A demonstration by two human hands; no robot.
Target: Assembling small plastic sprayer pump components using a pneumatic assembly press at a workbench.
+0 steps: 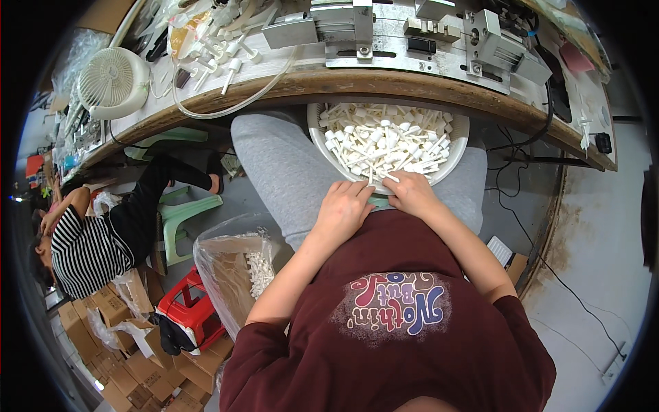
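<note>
A round white basin (321, 147) sits between my thighs, heaped with small white plastic parts (384, 137), each a thin stem with a thicker cylindrical head. Both my hands meet at its near rim, close in front of my body. The fingers of my left hand (345, 207) are closed, with the stem of a white plastic part (371, 174) rising at their tips. Just to the right, my right hand (413, 195) pinches another white plastic part (391, 177). My fingers partly cover both pieces.
A wooden workbench (274, 94) with a metal clamping fixture (350, 34), a white fan (113, 82) and loose white parts spans the front. At left stand a plastic-lined box (226, 268), a red stool (189, 309) and cartons (137, 374); a person in stripes (93, 240) sits beyond.
</note>
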